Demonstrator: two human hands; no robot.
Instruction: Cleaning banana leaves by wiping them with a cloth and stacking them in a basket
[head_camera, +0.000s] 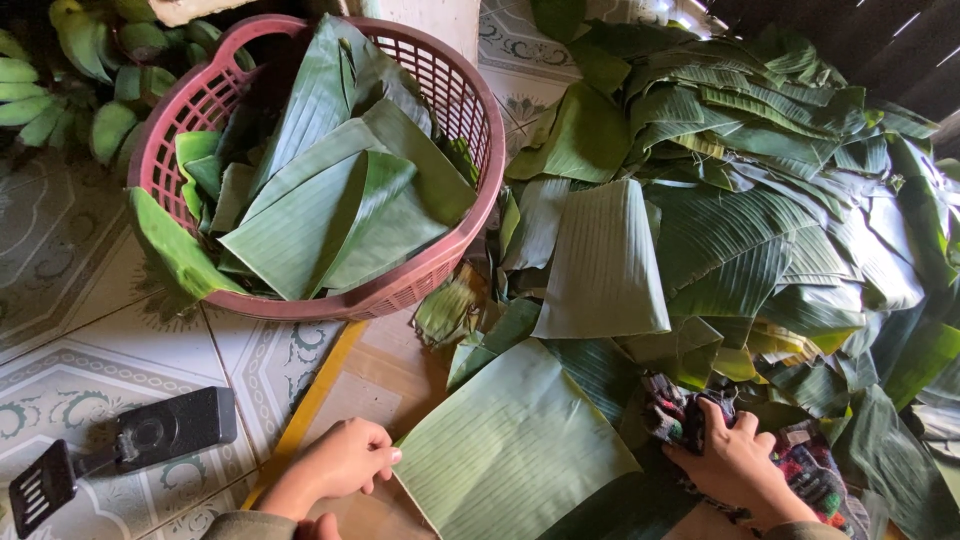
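Observation:
My left hand (345, 462) rests with curled fingers at the left edge of a pale green banana leaf piece (510, 445) lying flat in front of me. My right hand (735, 462) presses down on a dark patterned cloth (810, 480) at the right of that leaf. A second cut leaf piece (603, 262) lies pale side up just beyond. A red plastic basket (200, 100) at the upper left holds several folded leaf pieces (330, 200).
A big heap of banana leaves (780, 180) fills the right side. Green bananas (70, 70) lie at the top left corner. A black device with a grille (150, 435) sits on the patterned floor tiles (60, 270) at the left.

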